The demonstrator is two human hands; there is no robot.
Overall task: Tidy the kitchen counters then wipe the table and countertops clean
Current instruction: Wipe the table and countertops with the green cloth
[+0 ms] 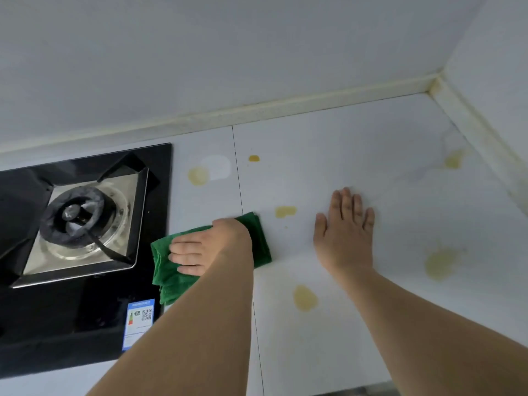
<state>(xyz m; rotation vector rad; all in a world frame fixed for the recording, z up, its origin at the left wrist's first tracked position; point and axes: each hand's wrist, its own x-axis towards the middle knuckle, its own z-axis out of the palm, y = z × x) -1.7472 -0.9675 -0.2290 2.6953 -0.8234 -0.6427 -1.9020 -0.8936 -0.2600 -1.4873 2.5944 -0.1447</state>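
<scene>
The pale surface, spotted with yellow stains, carries a black stove at its left, beside which a green cloth lies pressed under the left hand's flat grip, while the right hand rests spread, palm down, nearby.

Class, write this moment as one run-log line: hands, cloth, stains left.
left hand: presses green cloth beside gas hob | right hand: flat on countertop | yellow stains: several unwiped
</scene>
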